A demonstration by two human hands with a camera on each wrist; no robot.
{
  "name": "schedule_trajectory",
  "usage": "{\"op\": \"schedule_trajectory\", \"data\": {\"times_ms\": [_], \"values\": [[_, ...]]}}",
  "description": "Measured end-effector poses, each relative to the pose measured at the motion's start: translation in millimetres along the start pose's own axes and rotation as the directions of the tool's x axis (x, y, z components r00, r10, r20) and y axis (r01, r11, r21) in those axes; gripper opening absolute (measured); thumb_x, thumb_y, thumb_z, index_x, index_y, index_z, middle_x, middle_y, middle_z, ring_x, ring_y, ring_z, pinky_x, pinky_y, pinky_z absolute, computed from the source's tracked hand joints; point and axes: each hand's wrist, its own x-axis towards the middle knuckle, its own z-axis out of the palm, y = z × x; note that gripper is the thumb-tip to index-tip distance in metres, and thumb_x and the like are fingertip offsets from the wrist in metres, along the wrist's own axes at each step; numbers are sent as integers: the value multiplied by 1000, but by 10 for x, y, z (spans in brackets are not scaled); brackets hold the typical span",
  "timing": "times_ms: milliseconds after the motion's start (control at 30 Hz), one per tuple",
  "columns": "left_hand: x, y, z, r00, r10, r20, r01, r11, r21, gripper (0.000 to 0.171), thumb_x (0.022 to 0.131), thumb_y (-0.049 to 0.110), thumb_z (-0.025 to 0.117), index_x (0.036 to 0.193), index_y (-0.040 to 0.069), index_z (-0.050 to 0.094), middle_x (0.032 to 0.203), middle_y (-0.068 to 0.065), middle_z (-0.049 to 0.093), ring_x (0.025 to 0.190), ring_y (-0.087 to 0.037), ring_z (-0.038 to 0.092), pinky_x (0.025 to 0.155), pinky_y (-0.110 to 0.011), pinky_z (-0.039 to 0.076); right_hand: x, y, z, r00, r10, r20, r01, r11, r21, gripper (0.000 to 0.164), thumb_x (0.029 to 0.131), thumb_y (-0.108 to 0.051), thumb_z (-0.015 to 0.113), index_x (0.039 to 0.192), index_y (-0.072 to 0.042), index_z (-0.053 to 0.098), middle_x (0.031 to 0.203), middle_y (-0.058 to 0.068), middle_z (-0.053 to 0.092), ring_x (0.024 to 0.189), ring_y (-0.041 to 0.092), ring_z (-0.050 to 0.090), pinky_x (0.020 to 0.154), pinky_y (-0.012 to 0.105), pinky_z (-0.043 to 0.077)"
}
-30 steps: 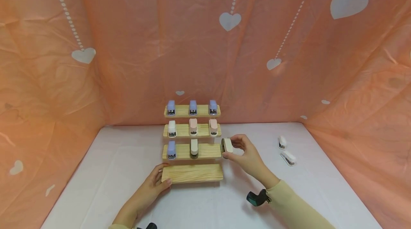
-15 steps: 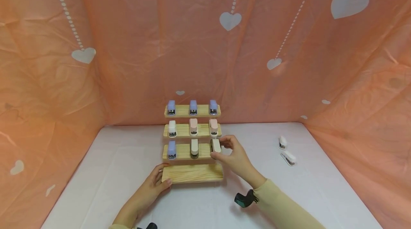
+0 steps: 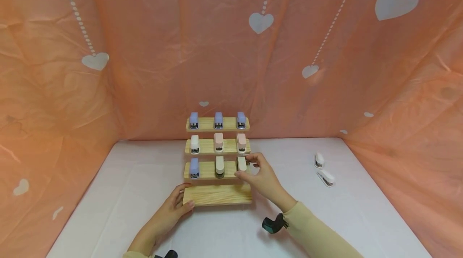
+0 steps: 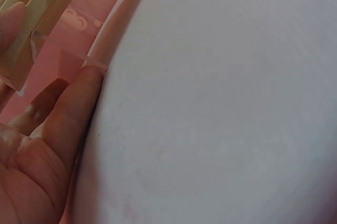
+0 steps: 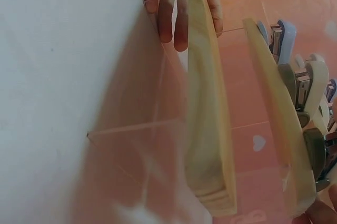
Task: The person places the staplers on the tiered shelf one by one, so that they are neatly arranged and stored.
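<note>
A tiered display stand (image 3: 220, 195) has pale wooden shelves on clear supports. My left hand (image 3: 168, 213) grips the left end of its lowest shelf, thumb on the front edge; in the left wrist view the fingers lie along the clear side panel. My right hand (image 3: 267, 181) pinches a cream mini stapler (image 3: 242, 164) at the right end of the shelf above. In the right wrist view its dark green base (image 5: 315, 153) is at that shelf, contact unclear. Another cream stapler (image 3: 220, 165) and a lilac stapler (image 3: 194, 167) stand left of it.
A white stapler (image 3: 195, 144) and two pink staplers, one in the middle (image 3: 218, 141), occupy the shelf above. Lilac staplers (image 3: 218, 120) line the top shelf. Two white staplers (image 3: 326, 177) lie on the white table (image 3: 144, 161) at right. An orange curtain (image 3: 217, 49) hangs behind.
My right hand has moved left, bringing the cream stapler from beside the stand onto the right end of the second shelf from the bottom. The left hand has stayed put.
</note>
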Motion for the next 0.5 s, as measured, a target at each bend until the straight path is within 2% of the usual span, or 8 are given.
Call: {"op": "schedule_trajectory", "data": {"times_ms": [267, 500], "values": [[-14, 34, 9, 1000, 7, 11, -7, 1000, -11, 64, 94, 18, 64, 146, 12, 27, 153, -28, 21, 138, -43, 27, 100, -38, 46, 5, 6, -3, 1000, -3, 9, 3, 1000, -10, 58, 74, -36, 85, 117, -12, 54, 117, -1, 57, 110, 19, 52, 97, 44, 41], [-16, 30, 5, 1000, 11, 16, -11, 1000, 6, 64, 94, 19, 64, 146, 12, 27, 153, -28, 20, 138, -44, 27, 99, -36, 47, -16, 31, -85, 999, -36, 15, 37, 999, -27, 66, 73, -38, 85, 124, -11, 52, 126, 3, 56, 119, 25, 51, 99, 44, 42]]}}
